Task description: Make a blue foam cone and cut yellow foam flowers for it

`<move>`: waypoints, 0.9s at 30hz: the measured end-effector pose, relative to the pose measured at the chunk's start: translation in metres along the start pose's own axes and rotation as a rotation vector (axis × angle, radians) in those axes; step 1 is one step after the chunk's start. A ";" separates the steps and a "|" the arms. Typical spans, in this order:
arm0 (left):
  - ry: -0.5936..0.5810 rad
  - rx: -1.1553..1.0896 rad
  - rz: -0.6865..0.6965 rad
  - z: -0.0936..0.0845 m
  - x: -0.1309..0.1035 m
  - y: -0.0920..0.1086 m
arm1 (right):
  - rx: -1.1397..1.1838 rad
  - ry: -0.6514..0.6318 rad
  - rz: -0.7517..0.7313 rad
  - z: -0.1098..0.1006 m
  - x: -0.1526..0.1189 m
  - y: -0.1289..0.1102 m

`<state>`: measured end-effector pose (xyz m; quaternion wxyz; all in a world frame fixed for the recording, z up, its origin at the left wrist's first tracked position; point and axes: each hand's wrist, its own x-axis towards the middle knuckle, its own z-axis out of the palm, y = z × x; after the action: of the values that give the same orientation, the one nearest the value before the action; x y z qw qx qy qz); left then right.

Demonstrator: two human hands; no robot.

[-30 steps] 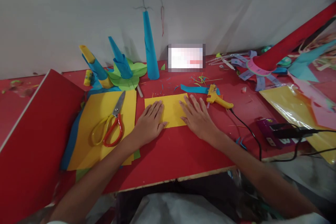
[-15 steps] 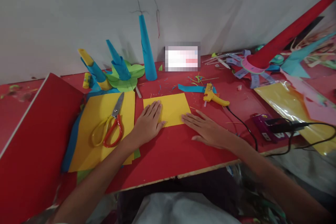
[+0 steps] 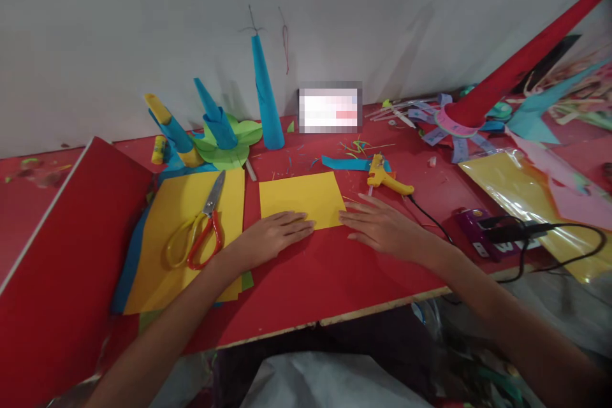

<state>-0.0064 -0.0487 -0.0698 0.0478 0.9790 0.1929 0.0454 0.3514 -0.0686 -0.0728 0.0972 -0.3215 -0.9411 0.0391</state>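
A rectangular sheet of yellow paper [image 3: 302, 196] lies flat on the red table [image 3: 287, 293] in front of me. My left hand [image 3: 275, 238] rests with fingers stretched out along the sheet's near left edge, fingertips pointing right. At the near right corner, the fingertips of my right hand [image 3: 382, 223] touch the paper, its fingers spread. Neither hand grips anything. Left of my hands, scissors [image 3: 208, 220] with one yellow and one red handle lie on a stack of yellow sheets [image 3: 162, 223]. Beyond my right hand is a yellow glue gun [image 3: 388, 180] with a black cord.
Blue paper cones [image 3: 270, 102] and a green paper flower [image 3: 239, 146] stand near the wall. A red board [image 3: 71, 255] leans at left. On the right are a red cone [image 3: 521, 70], a purple power strip [image 3: 473, 233] and a plastic-wrapped yellow pack [image 3: 502, 185]. A blue strip [image 3: 344, 163] lies behind the paper.
My left hand has slid down from the sheet's upper left to its near edge, its fingers now pointing right. My right hand has shifted slightly right, fingers more spread.
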 end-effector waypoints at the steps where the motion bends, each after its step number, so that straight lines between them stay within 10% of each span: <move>1: 0.001 -0.005 -0.011 -0.001 -0.006 0.001 | 0.009 0.000 -0.006 -0.001 0.001 0.001; 15: 0.004 0.000 -0.194 -0.017 -0.093 0.005 | 0.087 -0.035 0.021 -0.010 0.002 0.010; 20: 0.238 0.072 -0.115 -0.017 -0.053 -0.003 | -0.034 -0.037 -0.033 -0.020 0.044 -0.002; 27: 0.118 0.180 -0.164 -0.008 0.026 0.000 | -0.147 -0.150 -0.005 0.010 0.109 -0.007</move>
<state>0.0168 -0.0385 -0.0598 -0.0484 0.9559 0.2780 0.0815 0.2606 -0.0074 -0.0644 0.0027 -0.3216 -0.9468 -0.0065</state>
